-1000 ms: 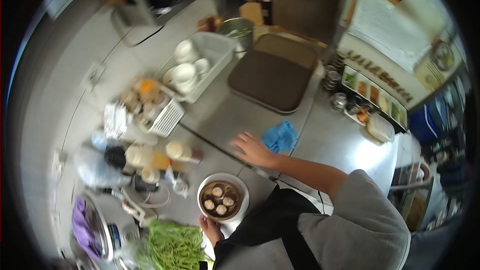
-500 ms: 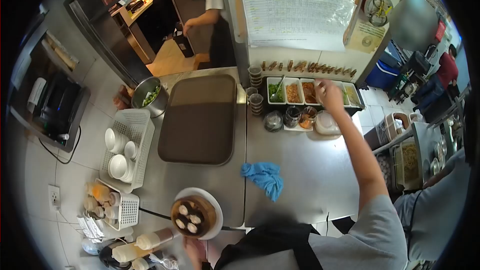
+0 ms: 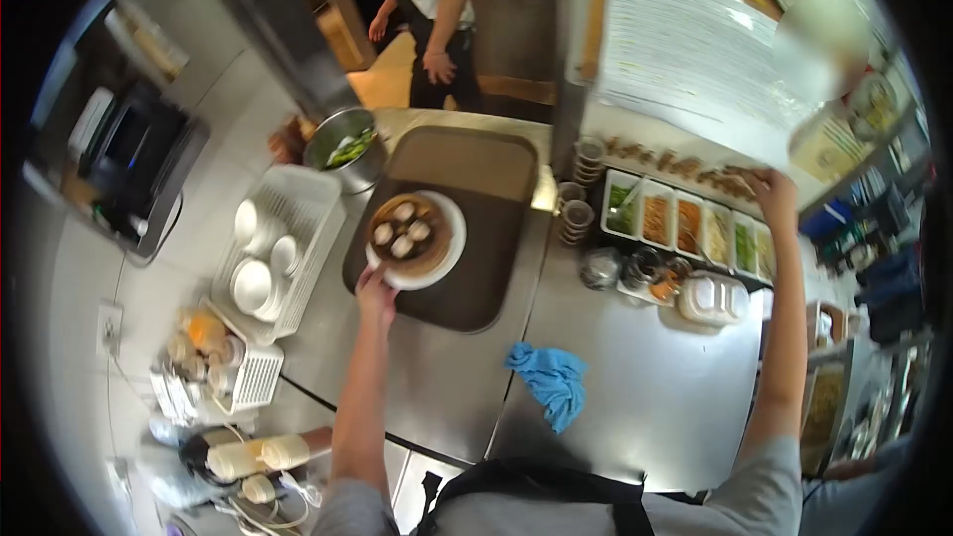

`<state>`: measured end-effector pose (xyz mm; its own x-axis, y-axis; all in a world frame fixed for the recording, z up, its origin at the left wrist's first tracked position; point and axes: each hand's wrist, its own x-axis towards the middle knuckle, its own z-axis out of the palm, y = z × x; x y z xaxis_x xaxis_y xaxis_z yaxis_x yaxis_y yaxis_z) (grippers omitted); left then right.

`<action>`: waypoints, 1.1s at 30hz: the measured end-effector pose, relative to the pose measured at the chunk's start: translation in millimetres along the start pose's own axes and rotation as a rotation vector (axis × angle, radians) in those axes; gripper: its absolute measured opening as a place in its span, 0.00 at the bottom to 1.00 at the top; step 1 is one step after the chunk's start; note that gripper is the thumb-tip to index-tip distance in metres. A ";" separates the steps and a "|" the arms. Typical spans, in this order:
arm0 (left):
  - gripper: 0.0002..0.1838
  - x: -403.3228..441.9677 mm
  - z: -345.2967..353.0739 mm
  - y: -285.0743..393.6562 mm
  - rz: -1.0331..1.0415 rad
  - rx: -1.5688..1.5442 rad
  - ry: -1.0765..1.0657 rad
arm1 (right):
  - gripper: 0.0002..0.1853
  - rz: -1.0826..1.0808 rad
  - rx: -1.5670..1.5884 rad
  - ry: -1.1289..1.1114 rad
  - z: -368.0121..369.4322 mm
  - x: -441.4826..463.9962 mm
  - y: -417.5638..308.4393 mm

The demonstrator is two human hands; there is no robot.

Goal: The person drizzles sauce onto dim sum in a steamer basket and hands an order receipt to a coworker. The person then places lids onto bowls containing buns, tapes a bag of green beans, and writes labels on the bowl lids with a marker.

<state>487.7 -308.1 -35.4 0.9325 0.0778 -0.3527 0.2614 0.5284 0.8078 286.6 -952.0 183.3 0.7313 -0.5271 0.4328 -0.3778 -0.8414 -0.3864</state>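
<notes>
My left hand (image 3: pixel 376 296) grips the near edge of a white plate (image 3: pixel 454 238). On that plate sits a round bamboo steamer (image 3: pixel 431 255) with several pale dumplings (image 3: pixel 406 210) on dark liners. Plate and steamer are over the brown tray (image 3: pixel 467 298); whether the plate touches it I cannot tell. At the right end of a row of wooden clothespins (image 3: pixel 663 161) on the wall, my right hand (image 3: pixel 776 197) is raised with its fingers pinched on a clothespin (image 3: pixel 737 173), slightly blurred.
Garnish containers (image 3: pixel 655 220) and jars (image 3: pixel 643 266) line the counter's back right, beside a white lidded box (image 3: pixel 713 300). A blue cloth (image 3: pixel 552 383) lies in front. Left are a metal pot (image 3: pixel 342 179), a basket of white bowls (image 3: pixel 298 303) and squeeze bottles (image 3: pixel 236 459). A person (image 3: pixel 437 10) stands beyond the opening.
My left hand has carried the plate with the steamer forward from the counter's front edge to over the tray. My right hand has moved from above the garnish containers to the clothespins.
</notes>
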 end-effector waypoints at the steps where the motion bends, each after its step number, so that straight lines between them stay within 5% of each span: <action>1: 0.16 21.1 3.9 -8.4 -0.014 0.009 -0.001 | 0.13 0.070 0.118 0.007 -1.2 -10.4 -6.0; 4: 0.18 49.2 33.2 -22.4 -0.028 0.103 0.093 | 0.12 0.414 0.738 -0.111 10.8 -63.4 -69.9; 6: 0.18 62.0 51.6 -31.8 -0.032 0.074 0.129 | 0.12 0.350 0.906 -0.293 72.3 -104.8 -108.7; 8: 0.19 74.6 64.4 -40.2 -0.026 0.101 0.122 | 0.10 0.589 1.102 -0.555 124.7 -130.4 -172.5; 11: 0.18 68.3 63.6 -36.7 -0.020 0.229 0.111 | 0.10 0.841 1.407 -0.598 208.7 -144.7 -251.0; 14: 0.22 37.6 50.0 -7.4 0.029 0.465 0.023 | 0.12 0.916 1.314 -0.455 271.2 -137.3 -286.7; 20: 0.24 -88.8 -23.8 55.5 -0.106 0.696 -0.185 | 0.18 0.898 1.373 -0.677 314.7 -138.9 -291.7; 24: 0.21 -187.3 -70.4 102.2 0.024 0.702 -0.278 | 0.38 0.582 1.302 -0.676 235.8 -167.3 -284.8; 26: 0.19 -215.0 -86.6 141.7 0.224 0.831 -0.241 | 0.30 -0.102 0.667 -0.284 259.9 -196.9 -216.7; 27: 0.18 -233.3 -92.8 155.8 0.309 0.898 -0.223 | 0.29 -0.302 0.332 -0.154 212.4 -206.7 -215.0; 30: 0.17 -264.2 -65.6 236.1 0.626 1.227 0.040 | 0.36 -0.327 0.096 -0.152 204.8 -225.6 -155.6; 33: 0.14 -268.4 -24.6 314.9 1.007 1.193 0.201 | 0.39 -0.278 0.028 -0.146 185.5 -233.8 -148.7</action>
<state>313.6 -141.9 302.0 0.8162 0.1303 0.5628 -0.2937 -0.7454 0.5985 277.1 -681.6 -11.5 0.8790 -0.2529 0.4043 -0.1376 -0.9462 -0.2929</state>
